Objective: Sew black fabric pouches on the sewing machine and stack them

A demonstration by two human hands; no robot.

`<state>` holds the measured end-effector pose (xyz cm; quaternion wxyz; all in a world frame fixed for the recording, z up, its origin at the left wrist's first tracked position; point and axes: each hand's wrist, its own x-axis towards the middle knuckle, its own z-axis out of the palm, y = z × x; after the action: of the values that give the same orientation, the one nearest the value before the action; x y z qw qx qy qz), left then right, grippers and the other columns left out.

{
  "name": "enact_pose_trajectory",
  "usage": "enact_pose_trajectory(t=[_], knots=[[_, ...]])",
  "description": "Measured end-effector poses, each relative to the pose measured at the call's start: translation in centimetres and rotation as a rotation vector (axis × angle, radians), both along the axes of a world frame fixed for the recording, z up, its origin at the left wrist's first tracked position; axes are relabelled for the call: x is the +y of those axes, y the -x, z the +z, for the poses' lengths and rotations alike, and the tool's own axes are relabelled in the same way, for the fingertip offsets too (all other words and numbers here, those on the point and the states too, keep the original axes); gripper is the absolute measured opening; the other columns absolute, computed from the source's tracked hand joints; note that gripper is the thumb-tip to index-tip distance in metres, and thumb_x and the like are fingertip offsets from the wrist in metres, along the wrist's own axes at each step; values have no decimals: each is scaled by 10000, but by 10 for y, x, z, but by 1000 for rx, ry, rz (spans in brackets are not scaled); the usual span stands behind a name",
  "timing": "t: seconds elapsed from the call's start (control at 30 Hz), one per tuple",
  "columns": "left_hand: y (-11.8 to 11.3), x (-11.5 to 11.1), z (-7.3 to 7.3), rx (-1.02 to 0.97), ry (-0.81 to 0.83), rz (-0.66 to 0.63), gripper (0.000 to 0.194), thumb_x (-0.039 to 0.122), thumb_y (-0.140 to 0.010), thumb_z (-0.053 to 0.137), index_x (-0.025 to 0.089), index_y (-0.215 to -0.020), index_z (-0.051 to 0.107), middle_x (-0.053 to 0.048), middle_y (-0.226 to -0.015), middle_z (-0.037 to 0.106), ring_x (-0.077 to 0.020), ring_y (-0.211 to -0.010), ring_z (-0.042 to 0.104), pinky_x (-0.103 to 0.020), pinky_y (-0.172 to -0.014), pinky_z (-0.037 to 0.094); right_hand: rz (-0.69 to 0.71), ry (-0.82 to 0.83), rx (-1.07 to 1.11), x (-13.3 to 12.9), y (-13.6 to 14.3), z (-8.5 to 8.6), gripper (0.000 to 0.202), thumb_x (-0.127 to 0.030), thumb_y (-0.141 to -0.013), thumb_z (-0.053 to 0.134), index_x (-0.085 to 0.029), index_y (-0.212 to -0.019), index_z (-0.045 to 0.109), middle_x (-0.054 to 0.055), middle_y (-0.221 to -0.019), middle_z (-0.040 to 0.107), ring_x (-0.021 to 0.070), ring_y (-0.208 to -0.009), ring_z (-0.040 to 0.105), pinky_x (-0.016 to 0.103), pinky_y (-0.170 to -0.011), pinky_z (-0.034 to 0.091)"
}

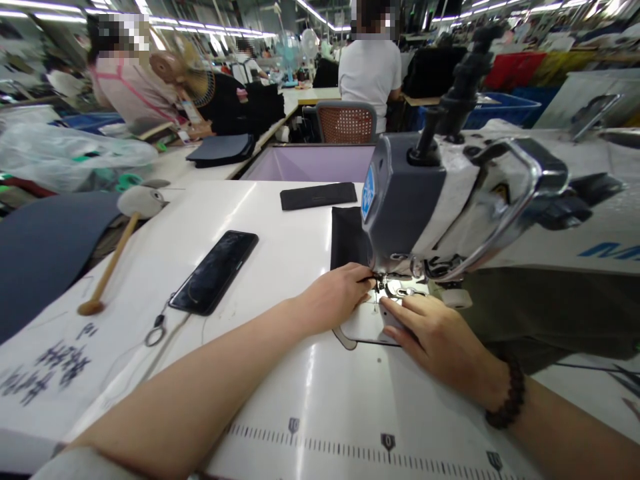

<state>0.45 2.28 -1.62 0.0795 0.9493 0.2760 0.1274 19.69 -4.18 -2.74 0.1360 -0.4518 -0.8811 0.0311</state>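
A grey and white sewing machine (404,193) stands on the right, its lamp lighting the metal needle plate (367,327). Left of the needle, my left hand (333,300) has its fingers bent together on a dark strip of fabric that is mostly hidden. My right hand (437,327) lies on the plate at the right of the needle, fingers stretched out and thumb apart. Behind my left hand a black fabric piece (346,237) lies flat, running partly behind the machine head. A folded black fabric piece (319,196) rests farther back.
A black phone (214,272) with a ring strap lies left on the white table (280,387). Beyond it are a wooden-handled mallet (117,257) and a clear plastic bag (70,157). A lilac bin (310,163) stands behind the table. Co-workers sit farther back.
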Motion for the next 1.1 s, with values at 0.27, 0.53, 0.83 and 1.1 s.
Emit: enact_pose_trajectory(t=[0.27,0.53,0.83,1.1], knots=[[0,-6,9,94,-29,48,221,217,-858,472,97,-1006,584,-89,-1035,566,-211,-987,500,-322,-849,444,9,-26,24,0,0,0,315,-293,-839,465,-108,-1074,564,85,-807,597,205,-735,541,336,-649,433],[-7,-53,19,268,-95,-122,195,282,-846,509,131,-776,610,-69,-866,607,-193,-861,531,-304,-753,434,155,-53,116,-5,-6,7,290,-290,-881,395,-113,-981,602,40,-657,547,150,-598,490,285,-544,368],[-13,-58,33,440,32,-168,85,98,-788,522,105,-812,604,-85,-926,602,-195,-874,526,-266,-721,452,314,-94,112,-12,-6,16,299,-263,-898,365,-138,-816,624,14,-593,512,121,-561,429,278,-527,327],[-14,-60,28,415,-6,-178,106,91,-784,508,89,-844,596,-110,-986,586,-210,-918,523,-277,-761,461,318,-89,107,-13,-5,17,310,-261,-899,365,-145,-772,623,12,-590,509,122,-558,424,278,-521,318]])
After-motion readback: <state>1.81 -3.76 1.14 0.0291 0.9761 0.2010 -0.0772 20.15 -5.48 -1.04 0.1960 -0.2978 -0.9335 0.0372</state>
